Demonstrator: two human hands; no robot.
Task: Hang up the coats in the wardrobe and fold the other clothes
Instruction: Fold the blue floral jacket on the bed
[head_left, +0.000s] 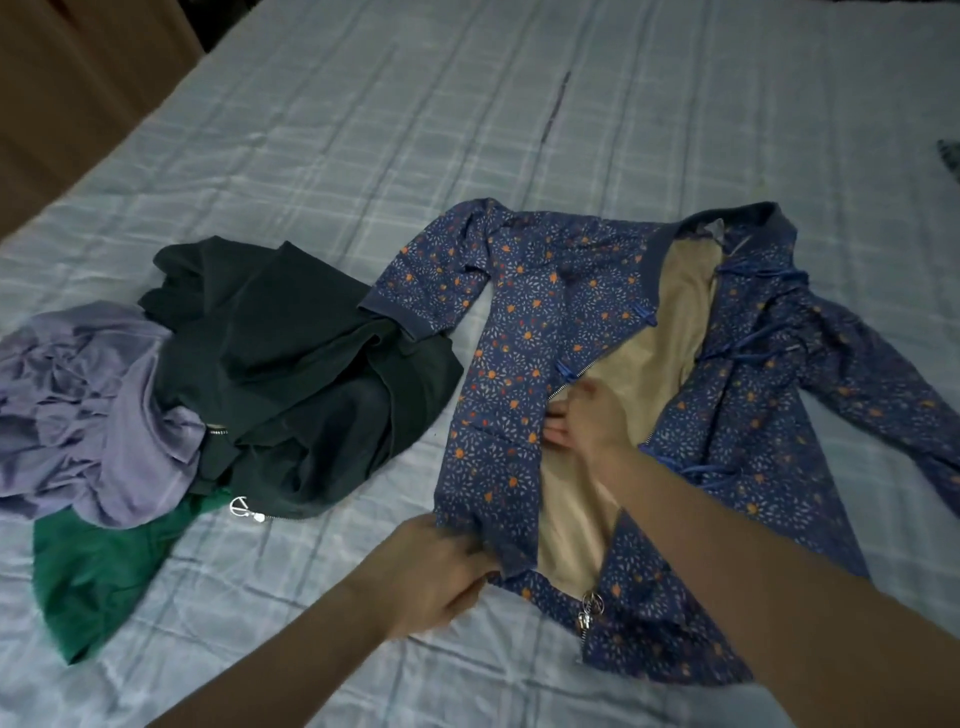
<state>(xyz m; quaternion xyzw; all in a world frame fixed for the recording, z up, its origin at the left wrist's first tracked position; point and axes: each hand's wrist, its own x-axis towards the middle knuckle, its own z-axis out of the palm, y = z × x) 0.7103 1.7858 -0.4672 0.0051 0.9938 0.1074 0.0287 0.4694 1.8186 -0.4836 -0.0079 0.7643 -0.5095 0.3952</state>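
Note:
A blue jacket (519, 332) with an orange and white flower print lies face up on the bed, its front open and the tan lining (670, 322) showing. My left hand (431, 571) grips the bottom hem of the jacket's left front panel. My right hand (582, 421) lies inside the opening on the lining, fingers reaching under the edge of that same panel by the zipper. To the left sits a pile: a dark green-black garment (291, 364), a lilac garment (88, 410) and a bright green one (98, 571).
The bed (363, 145) carries a pale blue checked cover that stretches far back and to the right. A brown surface (67, 83) borders the bed at the upper left. A small dark item (949, 158) peeks in at the right edge.

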